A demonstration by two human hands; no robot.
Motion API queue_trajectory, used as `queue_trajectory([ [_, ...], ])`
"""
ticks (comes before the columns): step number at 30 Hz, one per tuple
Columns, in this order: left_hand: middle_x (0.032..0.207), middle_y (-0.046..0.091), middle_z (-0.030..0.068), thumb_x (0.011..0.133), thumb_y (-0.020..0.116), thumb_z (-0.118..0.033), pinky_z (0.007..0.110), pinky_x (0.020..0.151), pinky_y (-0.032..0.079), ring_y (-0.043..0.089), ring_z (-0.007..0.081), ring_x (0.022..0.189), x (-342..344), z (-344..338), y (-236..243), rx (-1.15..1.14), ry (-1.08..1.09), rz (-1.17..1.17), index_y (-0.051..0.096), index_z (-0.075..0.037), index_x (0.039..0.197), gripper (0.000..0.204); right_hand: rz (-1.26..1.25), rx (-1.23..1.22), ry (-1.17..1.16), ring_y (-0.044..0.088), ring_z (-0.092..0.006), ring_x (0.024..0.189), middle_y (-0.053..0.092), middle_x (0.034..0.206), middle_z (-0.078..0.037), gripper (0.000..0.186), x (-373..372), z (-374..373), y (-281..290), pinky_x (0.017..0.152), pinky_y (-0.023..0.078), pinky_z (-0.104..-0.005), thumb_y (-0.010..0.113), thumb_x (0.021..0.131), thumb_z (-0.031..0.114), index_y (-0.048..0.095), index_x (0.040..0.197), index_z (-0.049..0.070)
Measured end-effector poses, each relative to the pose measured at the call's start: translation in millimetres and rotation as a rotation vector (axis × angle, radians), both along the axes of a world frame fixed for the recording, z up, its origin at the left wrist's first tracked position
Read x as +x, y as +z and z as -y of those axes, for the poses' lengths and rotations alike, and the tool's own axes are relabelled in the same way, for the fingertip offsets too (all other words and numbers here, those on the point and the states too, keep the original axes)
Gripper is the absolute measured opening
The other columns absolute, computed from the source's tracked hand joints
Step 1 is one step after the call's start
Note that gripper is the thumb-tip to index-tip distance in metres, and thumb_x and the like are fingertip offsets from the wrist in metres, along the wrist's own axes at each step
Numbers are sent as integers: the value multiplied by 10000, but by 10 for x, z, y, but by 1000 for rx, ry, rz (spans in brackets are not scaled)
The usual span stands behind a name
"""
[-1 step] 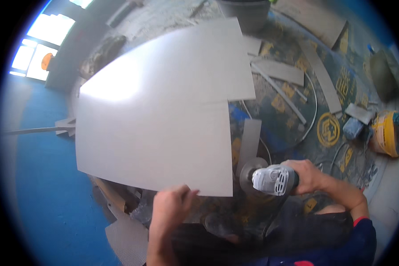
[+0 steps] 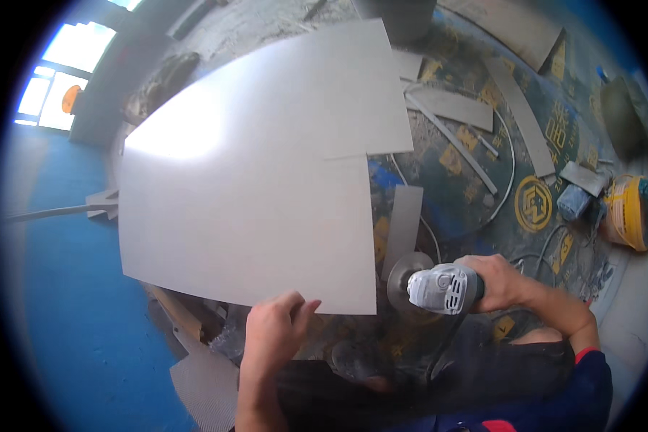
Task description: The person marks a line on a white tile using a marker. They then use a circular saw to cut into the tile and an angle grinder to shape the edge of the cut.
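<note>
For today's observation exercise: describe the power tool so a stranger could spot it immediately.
Start at the large pale grey tile. Off its near right corner, the right hand grips an angle grinder: a grey-bodied tool with a round disc, unlike the flat offcuts around it.

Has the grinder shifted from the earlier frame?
No. The grinder sits in the same spot by the tile corner, held in the right hand.

A dusty floor [image 2: 475, 216], covered with a dark sheet bearing yellow marks, fills the right of the frame. On it lie grey tile offcuts [image 2: 522, 115], a thin strip [image 2: 453, 140], a looping cable [image 2: 511, 165] and a yellow bucket [image 2: 626, 212] at the right edge.
</note>
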State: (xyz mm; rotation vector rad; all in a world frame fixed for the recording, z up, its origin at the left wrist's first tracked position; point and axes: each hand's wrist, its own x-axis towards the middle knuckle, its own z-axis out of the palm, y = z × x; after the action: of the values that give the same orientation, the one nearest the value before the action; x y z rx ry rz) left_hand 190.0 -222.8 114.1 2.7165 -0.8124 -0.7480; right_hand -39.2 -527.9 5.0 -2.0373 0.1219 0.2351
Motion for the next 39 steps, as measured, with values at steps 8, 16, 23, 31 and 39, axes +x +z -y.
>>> queue_trajectory([
  [8,731,664,190,847,790,-310,418,687,511,655,360,718,102,173,-163,139,-97,-176,681,21,838,349,-13,-24,52,682,-362,1008,701,1087,-146,643,-17,-64,-99,865,559,-426,840,620,263,633,1200,78],
  [16,752,677,195,806,807,-260,416,714,526,670,354,737,176,290,-281,151,-84,-245,693,39,840,322,106,-47,132,692,-349,941,702,1028,-130,613,122,-105,-140,793,570,-427,828,620,221,637,1183,69],
  [23,768,688,203,808,787,-267,439,752,531,681,373,786,185,251,-279,146,-44,-261,708,25,832,303,122,-92,183,689,-352,935,699,1020,-130,619,185,-152,-194,788,567,-431,819,601,187,635,1179,66],
  [31,784,693,192,794,814,-259,405,737,529,682,332,764,199,146,-216,176,-18,-267,721,34,875,319,13,-12,92,677,-376,983,696,1058,-150,593,357,-114,-72,852,553,-416,812,615,183,634,1171,79],
  [39,778,692,191,795,817,-292,411,731,526,683,333,770,183,61,-199,194,-31,-235,724,36,872,349,-34,-2,106,670,-386,963,691,1035,-146,583,441,-46,-12,827,549,-426,804,612,190,626,1155,79],
])
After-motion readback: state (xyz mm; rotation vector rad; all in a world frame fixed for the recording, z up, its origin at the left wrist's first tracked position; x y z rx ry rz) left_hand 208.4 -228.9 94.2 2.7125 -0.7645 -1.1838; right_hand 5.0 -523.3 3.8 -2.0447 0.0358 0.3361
